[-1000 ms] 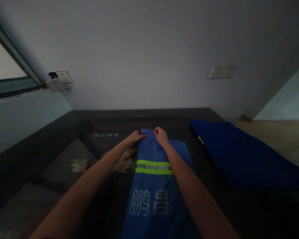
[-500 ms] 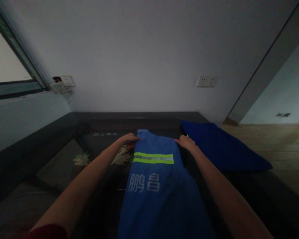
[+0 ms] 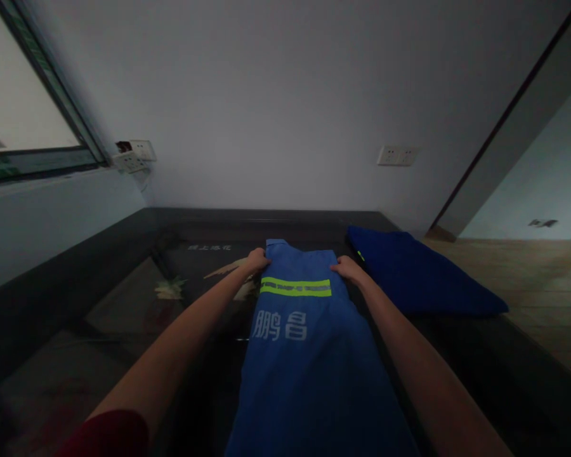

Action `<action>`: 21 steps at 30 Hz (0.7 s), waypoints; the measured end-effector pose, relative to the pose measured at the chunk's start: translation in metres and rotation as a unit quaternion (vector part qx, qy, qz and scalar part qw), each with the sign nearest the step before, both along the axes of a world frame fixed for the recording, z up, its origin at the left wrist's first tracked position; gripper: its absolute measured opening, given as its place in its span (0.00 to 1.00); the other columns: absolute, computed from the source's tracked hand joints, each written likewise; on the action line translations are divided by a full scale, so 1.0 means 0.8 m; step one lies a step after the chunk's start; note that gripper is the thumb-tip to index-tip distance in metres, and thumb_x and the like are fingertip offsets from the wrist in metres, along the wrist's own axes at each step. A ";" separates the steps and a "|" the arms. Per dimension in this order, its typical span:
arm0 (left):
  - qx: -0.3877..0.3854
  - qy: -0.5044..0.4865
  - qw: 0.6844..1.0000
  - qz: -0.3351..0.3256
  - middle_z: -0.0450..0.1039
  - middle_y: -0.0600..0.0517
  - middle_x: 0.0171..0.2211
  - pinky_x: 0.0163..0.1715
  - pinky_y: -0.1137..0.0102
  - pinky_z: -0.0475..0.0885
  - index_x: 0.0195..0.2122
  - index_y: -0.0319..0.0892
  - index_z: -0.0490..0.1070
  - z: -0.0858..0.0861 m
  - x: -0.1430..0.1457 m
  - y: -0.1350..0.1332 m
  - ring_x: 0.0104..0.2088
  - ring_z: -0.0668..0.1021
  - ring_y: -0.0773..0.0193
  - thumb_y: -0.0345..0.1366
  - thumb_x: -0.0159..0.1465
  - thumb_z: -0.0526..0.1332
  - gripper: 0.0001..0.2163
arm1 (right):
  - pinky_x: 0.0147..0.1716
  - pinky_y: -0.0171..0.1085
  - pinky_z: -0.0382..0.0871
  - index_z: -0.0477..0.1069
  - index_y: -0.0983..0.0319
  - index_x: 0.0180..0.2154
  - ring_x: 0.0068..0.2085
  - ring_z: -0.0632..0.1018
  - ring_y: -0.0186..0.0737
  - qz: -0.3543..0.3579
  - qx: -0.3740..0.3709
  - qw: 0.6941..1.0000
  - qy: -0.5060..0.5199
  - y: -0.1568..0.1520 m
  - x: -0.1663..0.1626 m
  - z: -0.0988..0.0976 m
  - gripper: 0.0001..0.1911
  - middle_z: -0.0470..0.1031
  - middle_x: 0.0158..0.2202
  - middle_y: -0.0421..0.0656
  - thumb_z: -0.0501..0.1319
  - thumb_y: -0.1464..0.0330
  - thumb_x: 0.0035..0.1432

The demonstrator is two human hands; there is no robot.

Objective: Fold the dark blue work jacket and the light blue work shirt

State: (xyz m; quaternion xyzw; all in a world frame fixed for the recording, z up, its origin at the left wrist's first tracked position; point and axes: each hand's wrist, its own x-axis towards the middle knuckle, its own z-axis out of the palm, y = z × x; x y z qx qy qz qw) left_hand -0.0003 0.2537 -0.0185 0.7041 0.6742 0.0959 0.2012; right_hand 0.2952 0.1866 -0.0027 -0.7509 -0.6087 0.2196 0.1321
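A blue work jacket (image 3: 309,355) with a yellow-green reflective band and white lettering lies lengthwise before me on a dark, glossy tabletop (image 3: 209,387). Its small collar end points away from me, and its near end runs out of the bottom of the view. On the left edge, just above the band, my left hand (image 3: 258,261) pinches the cloth. My right hand (image 3: 349,268) grips the opposite edge at about the same height. The fingertips of both hands are partly hidden by the fabric.
To the right lies a folded dark-blue cloth (image 3: 419,273) with a small yellow-green strip at its edge. Wall sockets (image 3: 398,155) are on the pale wall behind the table. A window (image 3: 33,82) is at the upper left, wooden floor (image 3: 547,298) at the right.
The jacket and both hands sit slightly higher in the view, and the scene has shifted a little as my head moved. Both hands keep hold of the jacket's edges.
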 end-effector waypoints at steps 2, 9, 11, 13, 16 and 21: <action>0.011 0.015 1.000 0.002 0.77 0.42 0.42 0.40 0.73 0.70 0.38 0.36 0.74 0.001 -0.003 0.004 0.44 0.78 0.56 0.35 0.56 0.64 0.10 | 0.31 0.31 0.66 0.74 0.68 0.36 0.39 0.79 0.42 -0.006 0.025 1.000 -0.014 0.006 -0.005 -0.007 0.08 0.78 0.40 0.52 0.62 0.70 0.54; 0.029 0.049 0.998 0.030 0.76 0.39 0.45 0.42 0.71 0.71 0.42 0.35 0.73 0.010 -0.015 0.035 0.47 0.77 0.52 0.34 0.57 0.64 0.13 | 0.34 0.33 0.66 0.74 0.64 0.38 0.42 0.78 0.44 -0.025 0.066 0.997 -0.038 0.043 -0.030 -0.028 0.08 0.78 0.41 0.50 0.61 0.68 0.55; 0.033 0.054 0.997 0.040 0.75 0.38 0.46 0.42 0.70 0.71 0.43 0.35 0.73 0.011 -0.016 0.049 0.48 0.77 0.51 0.34 0.57 0.63 0.14 | 0.35 0.34 0.66 0.73 0.64 0.39 0.44 0.78 0.45 -0.032 0.075 0.996 -0.042 0.058 -0.036 -0.030 0.09 0.78 0.42 0.51 0.60 0.68 0.56; 0.033 0.056 0.997 0.049 0.75 0.37 0.47 0.42 0.70 0.71 0.44 0.35 0.73 0.011 -0.017 0.064 0.49 0.76 0.50 0.34 0.57 0.63 0.14 | 0.36 0.34 0.66 0.73 0.63 0.40 0.45 0.77 0.47 -0.036 0.082 0.995 -0.046 0.073 -0.041 -0.031 0.10 0.77 0.43 0.52 0.60 0.67 0.56; 0.038 0.060 0.996 0.060 0.74 0.36 0.47 0.42 0.69 0.72 0.45 0.35 0.72 0.007 -0.018 0.085 0.49 0.76 0.49 0.35 0.57 0.63 0.14 | 0.37 0.35 0.66 0.74 0.63 0.40 0.45 0.77 0.46 -0.038 0.090 0.994 -0.047 0.095 -0.046 -0.033 0.10 0.77 0.42 0.51 0.60 0.67 0.56; 0.043 0.072 0.994 0.071 0.74 0.36 0.47 0.42 0.69 0.71 0.45 0.35 0.72 -0.002 -0.017 0.111 0.50 0.76 0.49 0.36 0.58 0.63 0.15 | 0.38 0.35 0.67 0.74 0.63 0.40 0.46 0.77 0.46 -0.040 0.090 0.994 -0.047 0.122 -0.049 -0.037 0.10 0.77 0.42 0.52 0.60 0.66 0.57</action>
